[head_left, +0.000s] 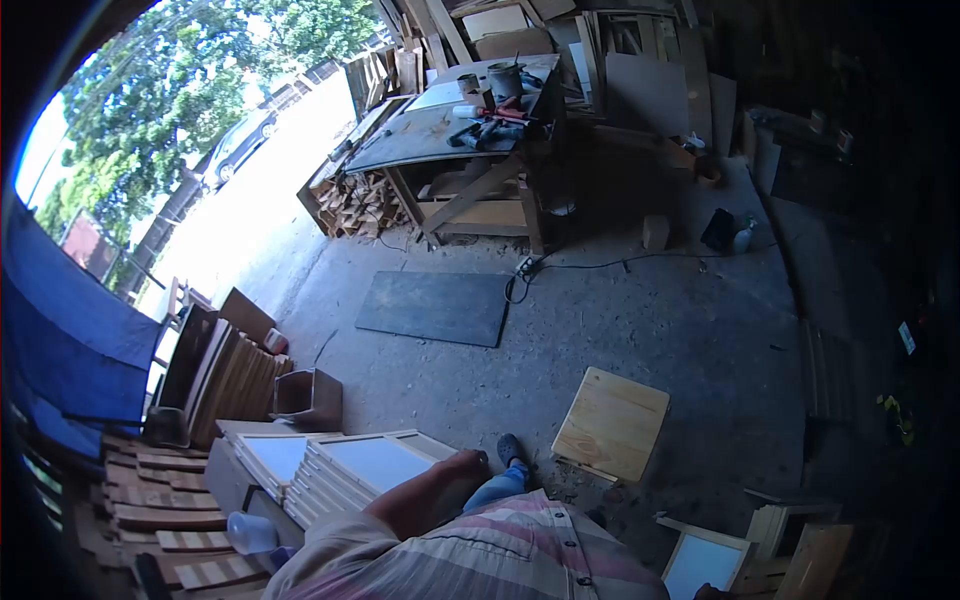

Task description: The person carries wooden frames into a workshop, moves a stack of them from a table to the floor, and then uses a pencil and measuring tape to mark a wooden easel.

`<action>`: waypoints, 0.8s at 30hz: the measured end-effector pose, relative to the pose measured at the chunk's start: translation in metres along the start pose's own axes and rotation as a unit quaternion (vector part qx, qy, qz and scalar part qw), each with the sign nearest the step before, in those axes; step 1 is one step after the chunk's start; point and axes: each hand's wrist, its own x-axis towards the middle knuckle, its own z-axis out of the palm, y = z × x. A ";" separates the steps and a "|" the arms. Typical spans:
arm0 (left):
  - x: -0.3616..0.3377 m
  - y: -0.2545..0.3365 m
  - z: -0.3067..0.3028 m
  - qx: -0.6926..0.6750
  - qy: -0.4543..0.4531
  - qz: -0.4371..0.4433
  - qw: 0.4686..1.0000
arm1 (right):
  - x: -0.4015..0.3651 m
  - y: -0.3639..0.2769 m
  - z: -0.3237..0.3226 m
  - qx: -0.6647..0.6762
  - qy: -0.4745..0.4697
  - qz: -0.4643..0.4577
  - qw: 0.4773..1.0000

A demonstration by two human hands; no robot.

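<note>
My left hand [467, 464] is held low in front of my body, just right of a stack of pale wooden frames with white panels [385, 458]. Its fingers look curled in, and what they hold, if anything, is hidden. At the bottom edge of the view, only the dark fingertips of my right hand [710, 592] show. They lie over the lower part of a wooden-framed white panel [704, 565], which tilts beside my right side. A light wooden stool [612, 424] stands on the floor ahead of me, apart from both hands.
A workbench [410, 140] at the back carries power tools [495, 128] and cans. A dark board [433, 308] lies on the concrete, near a black cable [620, 264]. Stacked boards and a brown box [308, 398] stand left; wooden pieces [800, 540] stand at lower right.
</note>
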 end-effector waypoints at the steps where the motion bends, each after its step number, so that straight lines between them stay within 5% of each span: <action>1: -0.010 0.000 -0.001 -0.013 0.002 -0.008 1.000 | -0.009 -0.007 0.005 -0.004 -0.014 -0.010 1.000; 7: -0.022 0.003 0.008 0.012 -0.026 -0.003 1.000 | -0.066 -0.027 0.012 -0.021 -0.083 -0.049 0.995; 11: 0.039 -0.047 0.054 -0.011 -0.017 0.036 0.999 | -0.086 -0.026 -0.003 -0.039 -0.112 -0.065 0.991; 17: 0.009 -0.017 -0.003 -0.079 0.018 0.023 0.996 | -0.091 -0.049 -0.055 -0.088 -0.127 -0.081 0.985; 24: 0.049 -0.122 -0.001 -0.194 0.058 -0.041 0.979 | -0.077 -0.179 -0.157 -0.152 -0.121 -0.105 0.975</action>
